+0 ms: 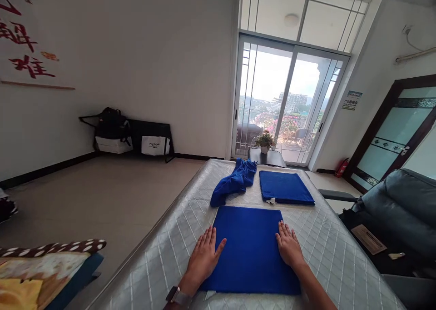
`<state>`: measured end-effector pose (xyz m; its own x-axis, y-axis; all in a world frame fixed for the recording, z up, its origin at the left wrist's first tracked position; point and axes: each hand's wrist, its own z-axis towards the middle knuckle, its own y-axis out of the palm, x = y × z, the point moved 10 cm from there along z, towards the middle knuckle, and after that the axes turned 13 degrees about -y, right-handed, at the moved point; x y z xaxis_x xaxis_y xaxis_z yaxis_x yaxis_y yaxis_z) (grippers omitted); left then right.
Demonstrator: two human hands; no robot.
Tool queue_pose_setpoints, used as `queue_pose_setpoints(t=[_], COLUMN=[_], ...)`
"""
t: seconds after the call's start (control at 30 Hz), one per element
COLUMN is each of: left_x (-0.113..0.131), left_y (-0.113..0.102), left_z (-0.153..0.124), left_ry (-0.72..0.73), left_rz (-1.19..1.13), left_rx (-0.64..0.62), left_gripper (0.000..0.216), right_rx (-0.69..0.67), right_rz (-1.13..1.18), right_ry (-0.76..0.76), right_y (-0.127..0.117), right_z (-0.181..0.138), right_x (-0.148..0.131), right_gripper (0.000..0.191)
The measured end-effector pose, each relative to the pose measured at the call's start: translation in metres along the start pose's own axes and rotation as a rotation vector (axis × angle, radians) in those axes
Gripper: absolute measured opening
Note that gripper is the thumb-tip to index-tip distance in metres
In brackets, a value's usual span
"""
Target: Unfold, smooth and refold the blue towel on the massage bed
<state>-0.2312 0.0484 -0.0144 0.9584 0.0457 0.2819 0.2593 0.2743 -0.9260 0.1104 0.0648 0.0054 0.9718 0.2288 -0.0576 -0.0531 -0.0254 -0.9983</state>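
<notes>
Folded blue towel [250, 248] sits square and flat on the bed [163, 260], right at the near end of the quilted silvery cover, and both hands are down on it. The left hand [204, 257] presses on the towel's left edge, palm down, thumb reaching in over the cloth, a watch [179, 296] showing at the wrist. The right hand [289, 248] lies flat on the right edge. Fingers [208, 237] on both sides are stretched out and spread, pinching nothing, just resting on the fabric. Further up the bed, a second folded blue towel [284, 187] lies neatly to the right, and just beside it on the left there is a crumpled blue cloth [233, 182] in a loose heap. Beyond the far end, a potted plant [265, 142] stands on a small dark table [267, 157] in front of the glass sliding door [289, 101]. A dark sofa [402, 205] sits off to the right.
</notes>
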Motion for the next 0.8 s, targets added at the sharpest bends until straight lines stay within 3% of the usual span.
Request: queue_pose_setpoints(t=[0.37, 0.53, 0.63, 0.8], left_x=[0.004, 0.018, 0.063, 0.195], left_y=[0.005, -0.013, -0.020, 0.001], left_z=[-0.004, -0.006, -0.016, -0.048], left_ry=[0.059, 0.071, 0.161, 0.478], left_rz=[0.076, 0.090, 0.031, -0.042], left_rx=[0.041, 0.130, 0.125, -0.108], left_gripper=[0.070, 0.073, 0.072, 0.066], right_rx=[0.027, 0.065, 0.071, 0.058], right_rz=[0.032, 0.057, 0.081, 0.094], right_ry=[0.004, 0.011, 0.017, 0.019], right_y=[0.006, 0.004, 0.002, 0.001], right_z=[-0.049, -0.058, -0.057, -0.058], right_x=[-0.006, -0.011, -0.011, -0.009], right_gripper=[0.064, 0.063, 0.063, 0.062])
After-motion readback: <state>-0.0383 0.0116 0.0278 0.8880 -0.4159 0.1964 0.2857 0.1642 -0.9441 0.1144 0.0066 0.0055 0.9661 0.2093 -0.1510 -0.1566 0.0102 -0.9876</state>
